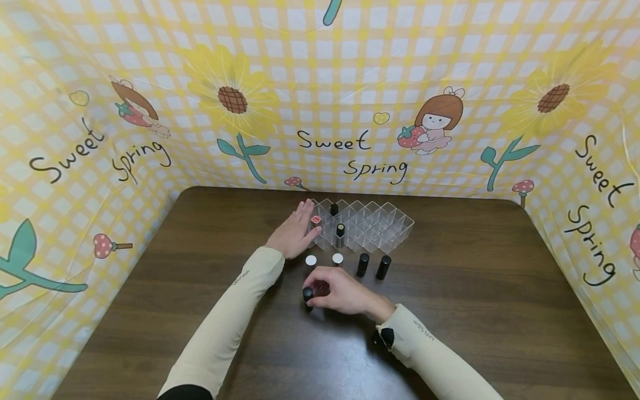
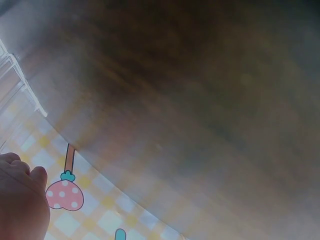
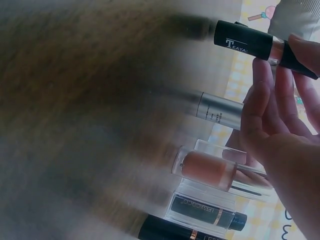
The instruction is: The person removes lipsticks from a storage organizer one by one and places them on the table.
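My right hand pinches a black lipstick tube between thumb and fingers, low over the brown table. In the right wrist view this tube has white lettering and a pinkish band near the fingertips. With fingers extended, my left hand lies along the left side of a clear lipstick organizer. Only a bit of that hand shows in the left wrist view. Three lipsticks stand in the organizer's left part: one red-topped, one black and one black with a pale top.
In front of the organizer stand two white-topped tubes and two black tubes. The right wrist view shows a silver tube, a peach lip gloss and a clear-cased black one. Checked cloth hangs behind the table.
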`<state>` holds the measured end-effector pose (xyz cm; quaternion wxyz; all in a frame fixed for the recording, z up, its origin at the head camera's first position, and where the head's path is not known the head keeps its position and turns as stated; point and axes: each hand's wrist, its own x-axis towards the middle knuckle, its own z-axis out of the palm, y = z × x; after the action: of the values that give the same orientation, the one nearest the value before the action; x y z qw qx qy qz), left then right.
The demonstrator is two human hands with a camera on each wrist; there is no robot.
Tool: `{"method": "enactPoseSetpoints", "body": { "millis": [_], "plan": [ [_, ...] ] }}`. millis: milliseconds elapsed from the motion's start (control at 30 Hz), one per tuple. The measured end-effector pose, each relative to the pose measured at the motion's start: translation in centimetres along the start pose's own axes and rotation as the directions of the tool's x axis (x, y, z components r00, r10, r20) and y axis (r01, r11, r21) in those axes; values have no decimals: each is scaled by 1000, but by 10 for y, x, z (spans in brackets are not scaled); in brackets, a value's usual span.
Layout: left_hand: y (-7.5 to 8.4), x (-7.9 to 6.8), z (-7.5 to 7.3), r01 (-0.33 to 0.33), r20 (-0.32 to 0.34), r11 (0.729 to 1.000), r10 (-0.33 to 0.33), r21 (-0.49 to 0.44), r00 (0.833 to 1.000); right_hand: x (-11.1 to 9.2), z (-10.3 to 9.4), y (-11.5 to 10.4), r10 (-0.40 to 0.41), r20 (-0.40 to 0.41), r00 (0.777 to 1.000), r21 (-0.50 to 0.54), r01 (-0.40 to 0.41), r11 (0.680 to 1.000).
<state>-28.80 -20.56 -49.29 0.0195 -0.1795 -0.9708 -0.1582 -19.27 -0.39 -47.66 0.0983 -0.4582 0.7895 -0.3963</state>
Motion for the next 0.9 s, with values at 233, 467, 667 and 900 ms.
{"method": "enactPoseSetpoints", "body": {
  "millis": [233,467,667,900],
  "plan": [
    [0,-1,0,-4,-5,1000,4,3,1000,1,2,1,3,3,1000,-6,-3,1000],
    [4,-2,-3,3,4,1000,-3,-1,1000,2,3,3,14,2,1000,-6,-14,1000],
    [3,-1,-2,-3,-2,1000,3,4,1000,1,3,3,38,11,999,13,-38,999],
    [1,-1,0,-8,-11,1000,8,5,1000,0,4,4,59,28,998,25,-59,998]
  ]
}}
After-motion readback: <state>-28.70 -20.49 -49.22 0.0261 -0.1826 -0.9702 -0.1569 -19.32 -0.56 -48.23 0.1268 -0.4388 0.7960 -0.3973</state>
